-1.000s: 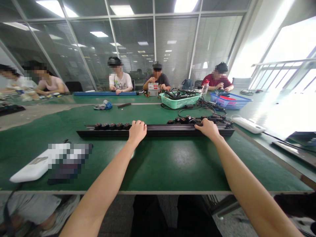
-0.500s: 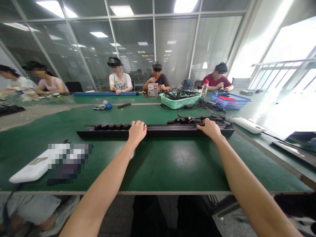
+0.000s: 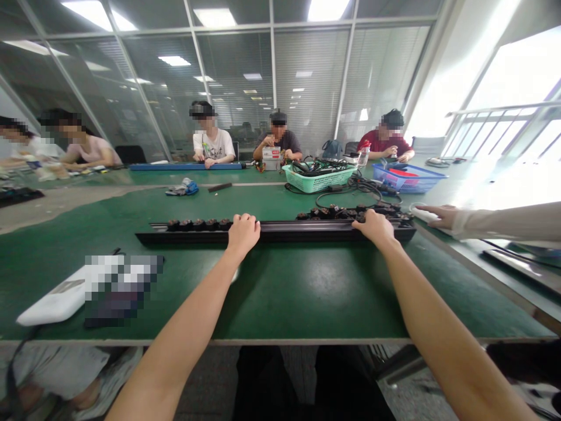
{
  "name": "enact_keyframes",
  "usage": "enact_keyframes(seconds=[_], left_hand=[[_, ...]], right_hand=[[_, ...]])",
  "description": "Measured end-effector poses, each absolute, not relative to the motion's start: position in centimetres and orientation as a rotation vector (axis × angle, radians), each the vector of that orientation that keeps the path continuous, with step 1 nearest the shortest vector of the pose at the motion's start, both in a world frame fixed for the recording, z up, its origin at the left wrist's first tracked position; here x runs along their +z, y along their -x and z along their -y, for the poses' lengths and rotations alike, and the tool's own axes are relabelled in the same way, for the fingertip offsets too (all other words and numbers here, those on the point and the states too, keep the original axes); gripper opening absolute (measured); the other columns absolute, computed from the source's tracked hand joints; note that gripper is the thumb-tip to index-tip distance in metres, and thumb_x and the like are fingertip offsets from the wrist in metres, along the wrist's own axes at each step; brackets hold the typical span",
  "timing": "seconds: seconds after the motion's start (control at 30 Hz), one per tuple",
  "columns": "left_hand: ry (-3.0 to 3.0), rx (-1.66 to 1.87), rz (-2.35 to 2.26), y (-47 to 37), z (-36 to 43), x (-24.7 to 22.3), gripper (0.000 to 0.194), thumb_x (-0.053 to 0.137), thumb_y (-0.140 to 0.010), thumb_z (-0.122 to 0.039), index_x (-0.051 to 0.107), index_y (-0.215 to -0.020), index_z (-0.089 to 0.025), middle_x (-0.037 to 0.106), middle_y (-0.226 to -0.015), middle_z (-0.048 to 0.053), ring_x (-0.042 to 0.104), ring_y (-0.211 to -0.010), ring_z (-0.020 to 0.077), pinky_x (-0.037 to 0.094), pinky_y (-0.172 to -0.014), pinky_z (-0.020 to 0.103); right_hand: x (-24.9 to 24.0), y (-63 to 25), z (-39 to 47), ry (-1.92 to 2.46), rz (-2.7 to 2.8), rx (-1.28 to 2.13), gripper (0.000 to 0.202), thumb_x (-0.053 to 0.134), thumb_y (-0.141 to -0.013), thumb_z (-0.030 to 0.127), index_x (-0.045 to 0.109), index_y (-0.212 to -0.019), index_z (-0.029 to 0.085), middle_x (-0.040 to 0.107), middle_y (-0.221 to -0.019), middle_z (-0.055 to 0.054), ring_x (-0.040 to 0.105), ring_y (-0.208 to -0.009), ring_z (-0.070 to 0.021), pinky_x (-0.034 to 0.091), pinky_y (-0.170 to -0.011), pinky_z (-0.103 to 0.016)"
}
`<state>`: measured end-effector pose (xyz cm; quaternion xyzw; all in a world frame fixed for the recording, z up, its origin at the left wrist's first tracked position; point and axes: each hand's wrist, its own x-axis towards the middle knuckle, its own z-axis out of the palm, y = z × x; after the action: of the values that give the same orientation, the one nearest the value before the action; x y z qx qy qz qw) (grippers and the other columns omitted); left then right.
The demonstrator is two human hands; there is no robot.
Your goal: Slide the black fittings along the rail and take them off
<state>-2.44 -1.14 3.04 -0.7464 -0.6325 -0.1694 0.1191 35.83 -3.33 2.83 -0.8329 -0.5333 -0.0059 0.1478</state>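
Your left hand (image 3: 244, 235) and right hand (image 3: 376, 227), fingers curled, grip a long black rail (image 3: 302, 235) lying across the green table (image 3: 280, 292). Dark round parts (image 3: 199, 224) line its left portion; beyond sits a mint basket (image 3: 318, 180) of cables.

Extending the left arm (image 3: 193, 310) and the right arm (image 3: 429, 304) forward, both bare, and slanting them inward from the lower part of the head view. Holding the left hand (image 3: 244, 234) back-up, with fingers lying side by side and curling downward. Placing the right hand (image 3: 374, 228) well apart, also back-up, with thumb pointing toward the left hand and fingers bending forward.
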Motion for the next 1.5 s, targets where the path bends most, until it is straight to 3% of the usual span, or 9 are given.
enact_keyframes(seconds=[0.47, 1.13, 1.5], left_hand=[[2.188, -0.501, 1.866, 2.3, 1.2, 3.1, 0.038, 0.04, -0.107, -0.031, 0.073, -0.12, -0.017, 0.068, -0.129, 0.015, 0.052, -0.125, 0.034, 0.057, -0.092, 0.042], [2.171, -0.48, 1.833, 2.5, 1.2, 3.0, 0.038, 0.041, -0.107, -0.031, 0.073, -0.119, -0.015, 0.069, -0.128, 0.014, 0.054, -0.123, 0.0334, 0.056, -0.095, 0.04], [2.188, -0.483, 1.859, 2.3, 1.4, 3.4, 0.037, 0.041, -0.107, -0.03, 0.073, -0.12, -0.015, 0.068, -0.129, 0.015, 0.053, -0.124, 0.0334, 0.057, -0.093, 0.041]], right_hand=[[2.6, -36.2, 3.0, 2.388, 1.531, -0.035, 0.042, 0.063, -0.096, 0.042, 0.071, -0.119, 0.008, 0.074, -0.115, -0.024, 0.072, -0.111, -0.0357, 0.054, -0.085, -0.037], [2.5, -37.9, 3.2, 2.385, 1.64, -0.028, 0.046, 0.054, -0.099, 0.051, 0.065, -0.124, 0.015, 0.073, -0.12, -0.02, 0.069, -0.116, -0.0348, 0.052, -0.089, -0.04], [2.7, -37.7, 3.2, 2.431, 1.577, -0.014, 0.045, 0.055, -0.1, 0.047, 0.064, -0.126, 0.011, 0.072, -0.123, -0.022, 0.069, -0.117, -0.0351, 0.052, -0.087, -0.039]])
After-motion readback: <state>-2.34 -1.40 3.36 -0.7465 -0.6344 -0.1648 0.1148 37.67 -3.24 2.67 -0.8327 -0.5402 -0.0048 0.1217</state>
